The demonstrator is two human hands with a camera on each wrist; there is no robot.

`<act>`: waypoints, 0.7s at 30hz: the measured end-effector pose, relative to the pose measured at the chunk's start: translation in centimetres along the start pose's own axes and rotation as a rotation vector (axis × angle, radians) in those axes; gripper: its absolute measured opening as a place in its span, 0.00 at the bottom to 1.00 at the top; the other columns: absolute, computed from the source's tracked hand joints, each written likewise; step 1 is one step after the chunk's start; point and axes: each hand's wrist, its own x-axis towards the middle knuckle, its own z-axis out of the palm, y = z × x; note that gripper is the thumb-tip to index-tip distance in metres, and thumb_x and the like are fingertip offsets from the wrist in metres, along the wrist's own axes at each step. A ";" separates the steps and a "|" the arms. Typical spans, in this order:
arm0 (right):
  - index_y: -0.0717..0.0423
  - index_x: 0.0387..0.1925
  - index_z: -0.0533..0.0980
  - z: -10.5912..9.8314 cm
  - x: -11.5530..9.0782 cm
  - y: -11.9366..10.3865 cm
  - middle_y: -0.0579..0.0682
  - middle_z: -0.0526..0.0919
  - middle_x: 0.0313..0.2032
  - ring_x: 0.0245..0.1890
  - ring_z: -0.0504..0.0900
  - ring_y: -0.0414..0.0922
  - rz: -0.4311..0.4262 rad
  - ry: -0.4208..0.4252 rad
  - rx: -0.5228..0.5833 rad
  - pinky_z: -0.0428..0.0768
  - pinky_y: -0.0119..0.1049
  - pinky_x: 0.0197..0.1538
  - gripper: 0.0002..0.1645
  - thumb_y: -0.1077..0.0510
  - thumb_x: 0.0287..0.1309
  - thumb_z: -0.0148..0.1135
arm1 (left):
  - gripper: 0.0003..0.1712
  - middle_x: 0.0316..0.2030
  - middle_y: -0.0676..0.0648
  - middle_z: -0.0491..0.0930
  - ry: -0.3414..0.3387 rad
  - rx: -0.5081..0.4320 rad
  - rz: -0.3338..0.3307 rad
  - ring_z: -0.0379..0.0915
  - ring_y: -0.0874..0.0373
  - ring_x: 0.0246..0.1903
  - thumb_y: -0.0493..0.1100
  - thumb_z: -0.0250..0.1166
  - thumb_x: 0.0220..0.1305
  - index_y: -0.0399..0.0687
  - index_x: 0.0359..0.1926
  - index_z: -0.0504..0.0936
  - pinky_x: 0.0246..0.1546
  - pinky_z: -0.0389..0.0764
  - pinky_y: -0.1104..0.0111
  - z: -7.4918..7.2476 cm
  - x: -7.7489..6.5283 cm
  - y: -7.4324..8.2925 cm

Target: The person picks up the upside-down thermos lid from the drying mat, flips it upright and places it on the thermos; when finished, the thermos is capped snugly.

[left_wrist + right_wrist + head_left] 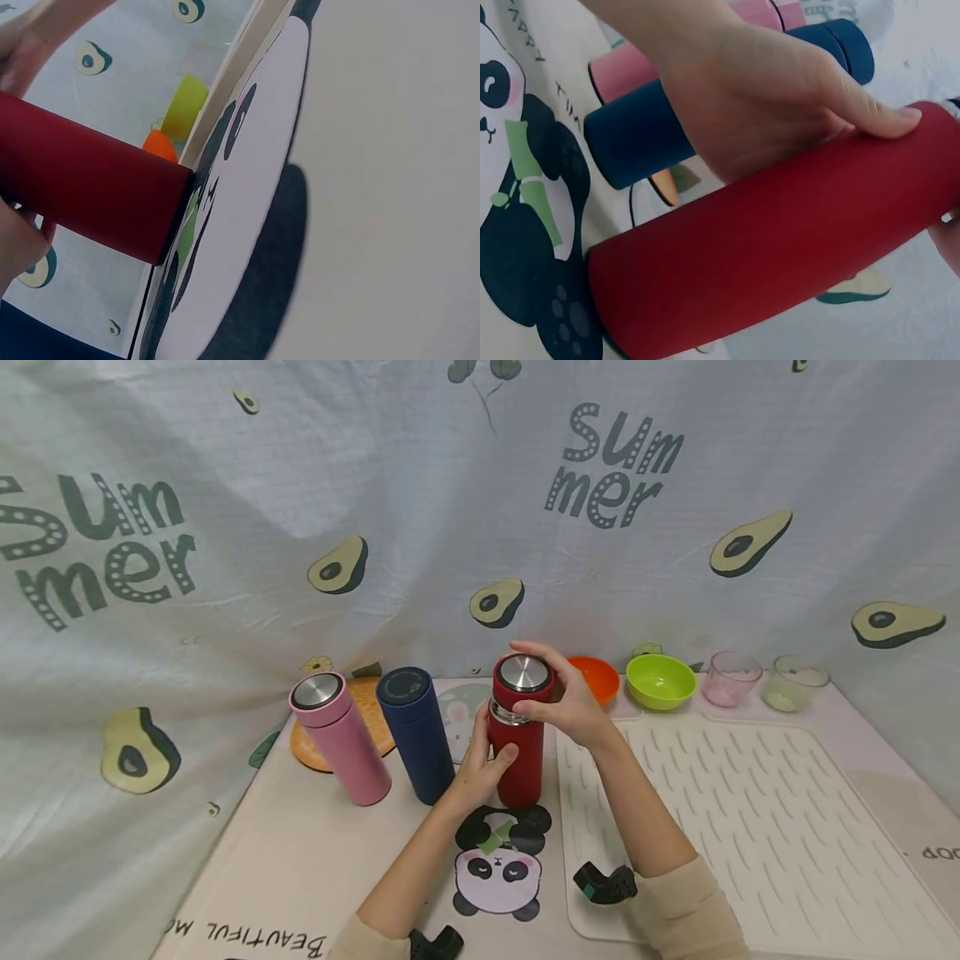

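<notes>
A red thermos stands upright on the table just behind a panda picture. My left hand grips its body from the left, the thumb across the front. With my right hand I hold the red lid, which has a silver top. A band of silver neck shows between lid and body; whether the lid is fully off the neck I cannot tell. To the left stand a blue thermos and a pink thermos, both with their lids on. The right wrist view shows the left thumb lying along the red body.
A white ridged mat covers the right side. Behind it sit an orange bowl, a green bowl, a pink glass and a greenish glass. An orange round mat lies behind the pink thermos. A patterned curtain hangs at the back.
</notes>
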 end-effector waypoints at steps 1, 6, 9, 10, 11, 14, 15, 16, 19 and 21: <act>0.58 0.62 0.62 0.1 0.0 0.0 0.53 0.70 0.55 0.51 0.71 0.51 0.004 0.007 -0.019 0.75 0.41 0.50 0.42 0.55 0.46 0.71 | 0.46 0.63 0.32 0.50 0.000 0.001 0.000 0.46 0.40 0.64 0.58 0.51 0.64 0.36 0.67 0.38 0.59 0.56 0.46 0.0 0.0 0.0; 0.63 0.60 0.63 0.9 -0.1 0.2 0.55 0.69 0.55 0.51 0.70 0.52 -0.010 0.046 -0.112 0.76 0.42 0.49 0.41 0.59 0.45 0.71 | 0.46 0.61 0.31 0.54 -0.001 0.007 0.019 0.51 0.39 0.61 0.58 0.51 0.64 0.36 0.67 0.39 0.57 0.60 0.47 -0.1 0.0 0.0; 0.65 0.57 0.65 1.3 -0.2 0.6 0.56 0.70 0.53 0.49 0.71 0.52 -0.040 0.097 -0.143 0.76 0.41 0.48 0.38 0.61 0.44 0.71 | 0.46 0.61 0.31 0.55 -0.007 0.005 0.021 0.52 0.39 0.61 0.59 0.51 0.64 0.37 0.67 0.39 0.57 0.60 0.47 -0.1 0.0 -0.2; 0.65 0.56 0.65 1.4 -0.2 0.7 0.56 0.70 0.53 0.49 0.72 0.52 -0.052 0.114 -0.148 0.76 0.40 0.48 0.37 0.62 0.44 0.71 | 0.46 0.61 0.31 0.54 -0.010 0.007 0.014 0.51 0.40 0.62 0.59 0.50 0.64 0.37 0.67 0.39 0.58 0.59 0.47 -0.1 0.0 -0.2; 0.66 0.55 0.66 1.5 -0.3 0.8 0.55 0.71 0.52 0.48 0.72 0.51 -0.066 0.127 -0.150 0.76 0.40 0.49 0.36 0.62 0.44 0.71 | 0.46 0.62 0.31 0.53 -0.014 0.011 0.008 0.50 0.41 0.62 0.59 0.50 0.64 0.37 0.67 0.38 0.58 0.58 0.47 -0.1 -0.1 -0.2; 0.69 0.54 0.65 1.7 -0.3 1.0 0.54 0.71 0.51 0.48 0.72 0.51 -0.099 0.146 -0.116 0.76 0.38 0.48 0.34 0.60 0.46 0.69 | 0.46 0.63 0.32 0.51 -0.022 0.029 -0.005 0.48 0.42 0.63 0.60 0.48 0.64 0.38 0.67 0.37 0.60 0.54 0.47 0.0 -0.1 -0.2; 0.70 0.54 0.65 1.8 -0.3 1.0 0.53 0.72 0.51 0.48 0.72 0.51 -0.105 0.149 -0.097 0.76 0.38 0.48 0.34 0.59 0.47 0.68 | 0.46 0.63 0.32 0.51 -0.023 0.036 -0.004 0.48 0.42 0.63 0.60 0.47 0.64 0.37 0.67 0.37 0.60 0.54 0.47 0.0 -0.1 -0.2; 0.71 0.53 0.65 1.8 -0.3 1.0 0.52 0.72 0.51 0.48 0.72 0.51 -0.110 0.151 -0.082 0.76 0.37 0.48 0.34 0.59 0.48 0.67 | 0.46 0.62 0.31 0.51 -0.024 0.044 -0.001 0.49 0.42 0.63 0.60 0.47 0.64 0.37 0.67 0.36 0.60 0.54 0.48 0.0 -0.1 -0.2; 0.72 0.54 0.64 1.8 -0.2 0.9 0.51 0.72 0.51 0.48 0.72 0.50 -0.117 0.135 -0.057 0.76 0.36 0.48 0.33 0.58 0.51 0.63 | 0.45 0.61 0.31 0.54 -0.019 0.057 0.023 0.52 0.41 0.62 0.59 0.46 0.66 0.36 0.67 0.36 0.60 0.57 0.49 0.2 0.0 -0.2; 0.71 0.55 0.64 1.6 -0.1 0.9 0.50 0.73 0.52 0.48 0.72 0.49 -0.115 0.111 -0.068 0.76 0.36 0.48 0.32 0.57 0.53 0.61 | 0.44 0.60 0.30 0.55 -0.014 0.063 0.038 0.53 0.40 0.61 0.59 0.46 0.66 0.36 0.67 0.36 0.59 0.58 0.49 0.2 0.0 -0.2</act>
